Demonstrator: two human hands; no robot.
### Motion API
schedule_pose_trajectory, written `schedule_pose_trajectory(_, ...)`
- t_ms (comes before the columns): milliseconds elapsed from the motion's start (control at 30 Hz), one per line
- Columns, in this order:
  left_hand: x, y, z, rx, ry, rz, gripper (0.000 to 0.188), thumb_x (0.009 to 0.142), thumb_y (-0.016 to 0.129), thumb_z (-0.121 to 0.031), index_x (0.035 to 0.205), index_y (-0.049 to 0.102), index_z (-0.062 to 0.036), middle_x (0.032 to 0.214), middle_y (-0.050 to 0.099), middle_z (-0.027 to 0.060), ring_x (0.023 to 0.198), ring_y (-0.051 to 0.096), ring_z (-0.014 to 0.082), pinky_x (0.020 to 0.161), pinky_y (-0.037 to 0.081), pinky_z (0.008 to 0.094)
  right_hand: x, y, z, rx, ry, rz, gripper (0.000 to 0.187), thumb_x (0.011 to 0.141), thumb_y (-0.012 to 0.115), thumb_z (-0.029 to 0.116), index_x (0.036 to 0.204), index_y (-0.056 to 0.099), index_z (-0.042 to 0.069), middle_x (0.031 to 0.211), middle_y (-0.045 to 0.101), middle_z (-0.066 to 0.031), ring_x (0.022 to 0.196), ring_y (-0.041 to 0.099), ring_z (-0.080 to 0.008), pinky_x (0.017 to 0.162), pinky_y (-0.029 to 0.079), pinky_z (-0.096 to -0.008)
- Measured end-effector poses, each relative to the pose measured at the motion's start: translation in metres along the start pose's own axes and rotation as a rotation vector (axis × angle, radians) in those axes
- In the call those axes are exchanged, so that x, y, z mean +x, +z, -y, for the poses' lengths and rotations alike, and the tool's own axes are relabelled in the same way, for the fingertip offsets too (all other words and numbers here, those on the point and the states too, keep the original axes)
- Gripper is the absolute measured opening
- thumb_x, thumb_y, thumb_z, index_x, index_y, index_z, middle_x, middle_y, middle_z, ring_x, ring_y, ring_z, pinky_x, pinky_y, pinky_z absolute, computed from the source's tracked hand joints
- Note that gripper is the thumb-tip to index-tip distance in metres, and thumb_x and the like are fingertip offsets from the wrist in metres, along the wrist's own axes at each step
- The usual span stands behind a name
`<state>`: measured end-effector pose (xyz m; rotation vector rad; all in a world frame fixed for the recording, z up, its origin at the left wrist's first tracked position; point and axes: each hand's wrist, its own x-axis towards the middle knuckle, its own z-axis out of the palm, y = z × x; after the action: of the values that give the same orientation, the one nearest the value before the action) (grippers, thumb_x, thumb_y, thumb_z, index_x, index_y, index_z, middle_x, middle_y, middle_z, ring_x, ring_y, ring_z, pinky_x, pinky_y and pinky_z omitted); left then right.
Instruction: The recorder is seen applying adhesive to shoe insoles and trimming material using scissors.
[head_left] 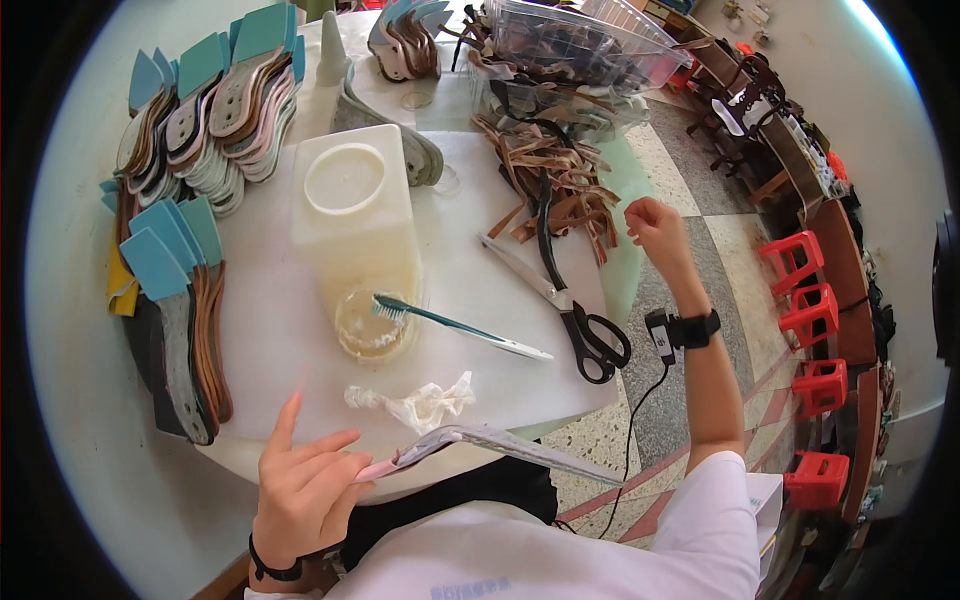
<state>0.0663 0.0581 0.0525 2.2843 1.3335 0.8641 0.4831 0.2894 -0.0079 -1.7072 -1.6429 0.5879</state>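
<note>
A bent, grey-and-pink strip (502,443) is gripped by the left hand (310,488), extending rightward from it. The right hand (659,232) is clenched.

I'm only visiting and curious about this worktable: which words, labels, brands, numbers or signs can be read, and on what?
None reads clearly enough to quote.
White shirt: blue print, too blurred.
Small black box near the right hand, at the wrist: white label, marking too small.

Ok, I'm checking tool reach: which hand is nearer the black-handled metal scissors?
Right. The right hand is to the upper right of the scissors in the picture; the left hand is farther off, to their lower left.
</note>
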Motion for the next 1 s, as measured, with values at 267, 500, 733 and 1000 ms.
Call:
schedule_pose_trajectory(267, 0.001, 0.005, 0.006, -0.025, -0.031, -0.026, 0.008, 0.066, 0.063, -0.006, 0.074, 0.064, -0.0035, 0.065, 0.063, 0.0088, 0.073, 0.067, 0.0277, 0.101, 0.026, 0.0576, 0.029, 0.011, -0.006, -0.210, -0.011, -0.071, 0.018, 0.073, 0.067, 0.012, 0.088, 0.066, 0.002, 0.067, 0.062, -0.0072, 0.063, 0.057, -0.0134, 0.057, 0.044, -0.0263)
schedule_pose_trajectory(500, 0.004, 0.011, 0.007, -0.054, -0.021, 0.010, 0.009, 0.068, 0.065, -0.008, 0.076, 0.063, -0.0032, 0.066, 0.064, 0.0089, 0.074, 0.067, 0.0276, 0.101, 0.026, 0.0569, 0.039, 0.001, -0.008, -0.052, -0.053, -0.103, 0.015, 0.076, 0.061, 0.008, 0.088, 0.063, -0.001, 0.072, 0.063, -0.0060, 0.062, 0.058, -0.0118, 0.061, 0.046, -0.0257)
schedule_pose_trajectory(733, 0.003, 0.014, 0.005, -0.041, 0.013, 0.023, 0.014, 0.068, 0.069, -0.009, 0.079, 0.062, -0.0032, 0.067, 0.064, 0.0075, 0.076, 0.067, 0.0268, 0.099, 0.028, 0.0560, 0.031, -0.031, 0.035, 0.280, -0.280, -0.211, 0.011, 0.081, 0.050, -0.002, 0.089, 0.057, -0.002, 0.074, 0.060, -0.0029, 0.064, 0.057, -0.0089, 0.060, 0.046, -0.0217)
schedule_pose_trajectory(1000, 0.002, 0.017, 0.000, 0.021, 0.037, 0.020, 0.016, 0.067, 0.070, -0.007, 0.079, 0.061, -0.0023, 0.069, 0.063, 0.0078, 0.075, 0.066, 0.0271, 0.099, 0.030, 0.0556, -0.024, -0.061, 0.089, 0.429, -0.322, -0.360, 0.006, 0.085, 0.057, 0.004, 0.090, 0.059, 0.001, 0.077, 0.059, -0.0020, 0.073, 0.055, -0.0072, 0.072, 0.045, -0.0197)
